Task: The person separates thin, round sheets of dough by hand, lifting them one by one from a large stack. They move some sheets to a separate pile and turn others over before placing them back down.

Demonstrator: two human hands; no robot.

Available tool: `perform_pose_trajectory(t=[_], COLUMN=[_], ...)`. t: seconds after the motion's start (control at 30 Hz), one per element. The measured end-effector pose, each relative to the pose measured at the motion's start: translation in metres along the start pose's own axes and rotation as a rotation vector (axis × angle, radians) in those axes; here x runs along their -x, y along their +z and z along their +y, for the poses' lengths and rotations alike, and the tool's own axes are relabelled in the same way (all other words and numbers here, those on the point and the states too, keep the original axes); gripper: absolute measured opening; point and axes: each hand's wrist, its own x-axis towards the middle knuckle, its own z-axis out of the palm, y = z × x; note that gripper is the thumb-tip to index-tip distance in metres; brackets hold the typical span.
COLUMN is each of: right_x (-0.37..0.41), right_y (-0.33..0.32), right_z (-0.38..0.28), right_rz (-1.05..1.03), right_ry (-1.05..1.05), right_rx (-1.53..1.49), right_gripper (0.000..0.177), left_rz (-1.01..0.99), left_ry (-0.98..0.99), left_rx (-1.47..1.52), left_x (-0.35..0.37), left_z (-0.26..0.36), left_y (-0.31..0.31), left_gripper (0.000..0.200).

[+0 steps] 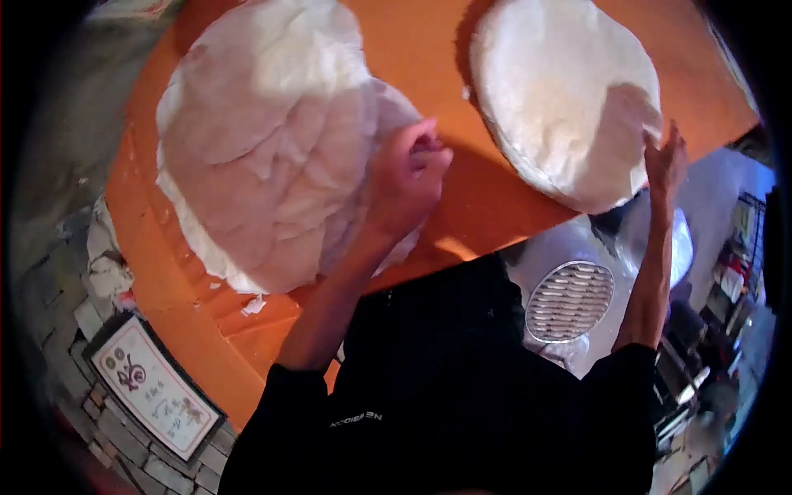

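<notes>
A wide, uneven white layer (272,165), soft and wrinkled like cotton wadding, lies spread on the left of the orange tabletop (450,202). My left hand (410,175) is over its right edge, fingers curled in and blurred; I cannot tell what is in them, if anything. On the right lies a smoother, thick white round pad (561,99) of similar material. My right hand (667,161) is right at the pad's right rim, thumb and fingers apart, its shadow falling across the pad.
Small white scraps (253,305) lie near the table's left corner. A framed sign (157,388) stands on the brick floor at lower left. Below the near edge are an oval slatted seat (569,301) and clear plastic wrapping (549,243). Assorted clutter (701,355) fills the right side.
</notes>
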Motion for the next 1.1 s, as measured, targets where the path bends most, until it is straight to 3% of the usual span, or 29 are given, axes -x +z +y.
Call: perform_pose_trajectory(t=[0.07,0.13,0.17,0.23,0.27,0.3,0.33,0.4,0.43,0.5,0.6,0.67,0.73,0.8,0.87,0.93,1.0,1.03,1.07,1.1], right_x=[-0.004,0.006,0.012,0.035,0.051,0.061,0.062,0.064,0.064,0.065,0.053,0.039,0.025,0.012,0.001,-0.015,-0.006,0.012,0.037,0.060], right_y=[-0.049,-0.073,-0.067,-0.072,-0.083,-0.076,-0.091,-0.086,-0.068,-0.027,-0.015,-0.010,-0.004,-0.011,-0.034,-0.068,-0.133,-0.161,-0.183,-0.202], right_z=[-0.071,-0.151,-0.187,-0.276,-0.326,-0.364,-0.402,-0.466,-0.489,-0.532,-0.546,-0.548,-0.544,-0.552,-0.566,-0.582,-0.601,-0.604,-0.600,-0.596], right_rz=[0.232,-0.125,-0.196,-0.639,-0.702,-0.705,-0.833,-0.578,-0.571,-0.098,-0.200,-0.172,-0.159,-0.093,-0.023,0.065,0.118,0.168,0.083,0.005], right_ry=[-0.014,0.227,0.147,0.093,0.021,-0.189,-0.228,-0.572,-0.585,-0.886,-0.998,-1.219,-1.328,-1.380,-1.427,-1.130,-1.094,-1.054,-1.126,-1.198], right_rx=[0.091,-0.858,-0.993,-1.422,-1.427,-1.355,-1.228,-1.024,-1.016,-0.664,-0.520,-0.376,-0.411,-0.334,-0.256,-0.635,-0.617,-0.602,-0.538,-0.471], right_gripper=[0.048,0.037,0.029,0.020,0.016,0.014,0.018,0.033,0.033,0.048,0.050,0.034,0.029,0.023,0.019,0.018,0.018,0.018,0.019,0.020], left_rz=[0.117,0.286,0.369,0.401,0.409,0.424,0.417,0.423,0.412,0.421,0.339,0.283,0.307,0.332,0.312,0.320,0.317,0.286,0.253,0.255], left_ry=[0.083,0.072,0.031,0.072,0.113,0.108,0.168,0.232,0.239,0.246,0.252,0.225,0.227,0.243,0.052,-0.013,-0.084,-0.143,-0.194,-0.185], left_rx=[-0.180,-0.410,-0.532,-0.699,-0.859,-0.854,-0.886,-0.910,-0.894,-0.867,-0.814,-0.609,-0.586,-0.568,-0.252,-0.093,0.059,0.360,0.661,0.669], left_x=[0.026,0.039,0.044,0.053,0.057,0.063,0.070,0.077,0.078,0.080,0.095,0.111,0.128,0.137,0.139,0.140,0.138,0.134,0.129,0.123], left_z=[-0.023,-0.048,-0.057,-0.076,-0.086,-0.098,-0.110,-0.126,-0.131,-0.131,-0.125,-0.131,-0.138,-0.140,-0.135,-0.128,-0.127,-0.126,-0.126,-0.128], left_y=[-0.047,-0.102,-0.127,-0.167,-0.178,-0.180,-0.177,-0.175,-0.175,-0.179,-0.202,-0.217,-0.234,-0.251,-0.267,-0.277,-0.282,-0.281,-0.281,-0.281], left_gripper=[0.033,0.036,0.039,0.039,0.041,0.041,0.044,0.048,0.049,0.050,0.048,0.045,0.043,0.041,0.035,0.032,0.028,0.031,0.033,0.033])
